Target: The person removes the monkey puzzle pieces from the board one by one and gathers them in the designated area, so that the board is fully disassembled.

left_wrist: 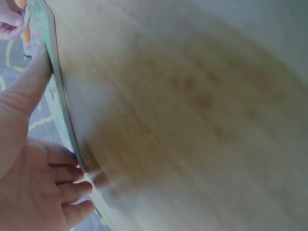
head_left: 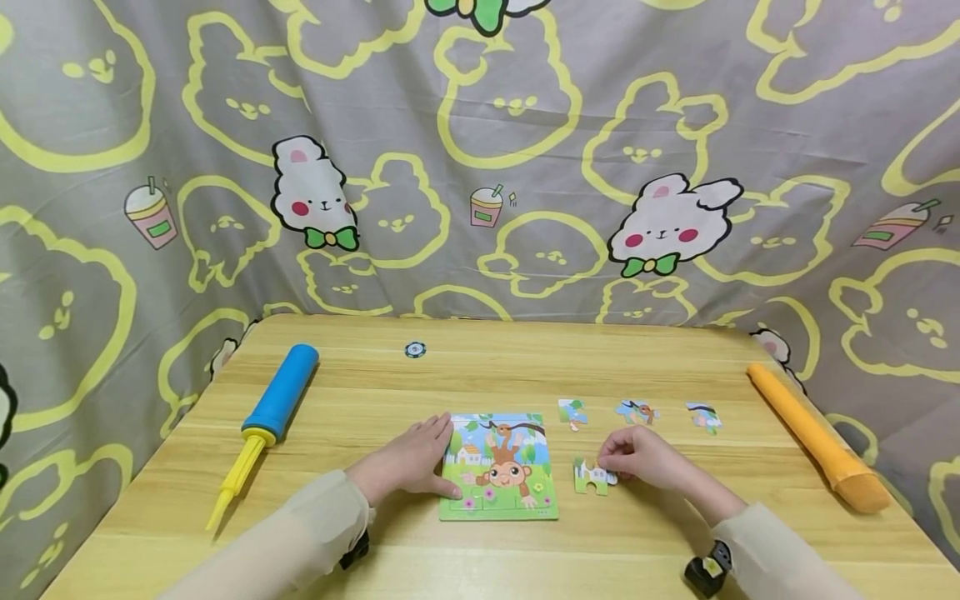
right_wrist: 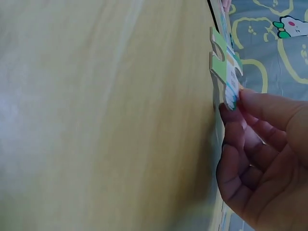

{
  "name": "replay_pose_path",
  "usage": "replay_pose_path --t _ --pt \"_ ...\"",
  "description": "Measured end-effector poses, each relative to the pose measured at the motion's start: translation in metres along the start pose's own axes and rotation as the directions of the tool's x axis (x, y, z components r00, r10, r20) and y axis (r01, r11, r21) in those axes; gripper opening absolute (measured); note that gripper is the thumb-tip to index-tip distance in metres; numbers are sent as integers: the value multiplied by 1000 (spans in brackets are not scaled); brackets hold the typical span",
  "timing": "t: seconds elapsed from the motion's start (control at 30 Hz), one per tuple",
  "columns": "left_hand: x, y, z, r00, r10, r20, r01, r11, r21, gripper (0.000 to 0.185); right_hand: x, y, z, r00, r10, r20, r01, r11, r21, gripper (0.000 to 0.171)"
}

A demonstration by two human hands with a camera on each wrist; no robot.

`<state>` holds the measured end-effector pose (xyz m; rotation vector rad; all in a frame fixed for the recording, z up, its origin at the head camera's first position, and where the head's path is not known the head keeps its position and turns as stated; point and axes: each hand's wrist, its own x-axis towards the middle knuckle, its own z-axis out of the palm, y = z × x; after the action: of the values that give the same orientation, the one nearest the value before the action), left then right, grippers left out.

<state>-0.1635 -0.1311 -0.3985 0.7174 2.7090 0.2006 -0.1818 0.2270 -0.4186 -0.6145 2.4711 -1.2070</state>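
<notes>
The head view looks forward and down from the table's (head_left: pixel 480 367) near edge, taking in the whole top and the curtain (head_left: pixel 480 125) behind; the left wrist view sits close to the table (left_wrist: pixel 192 120), rolled sideways, by the left hand (left_wrist: pixel 33 183) at the puzzle's (left_wrist: pixel 50 57) left edge; the right wrist view, equally close and rolled, faces the right hand (right_wrist: pixel 264 159) and its piece (right_wrist: pixel 226 67); all three share the puzzle (head_left: pixel 498 467).
</notes>
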Motion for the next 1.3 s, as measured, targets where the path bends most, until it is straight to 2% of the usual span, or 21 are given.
replay_pose_path --t 0.27,0.83,1.03,1.3 --pt "0 0 0 1000 -4 -2 4 1000 -2 99 1 -2 4 999 -2 -38 0 998 -69 10" --pt "-1 1 -1 1000 -6 5 6 1000 -6 98 5 -7 4 999 2 -52 -8 993 -117 8" --pt "-2 2 -1 1000 -10 4 10 1000 -10 99 17 -18 10 996 -74 -44 68 989 -130 10" --pt "-1 1 0 1000 -12 5 12 1000 -6 99 42 -41 34 989 -146 14 146 980 -132 15"
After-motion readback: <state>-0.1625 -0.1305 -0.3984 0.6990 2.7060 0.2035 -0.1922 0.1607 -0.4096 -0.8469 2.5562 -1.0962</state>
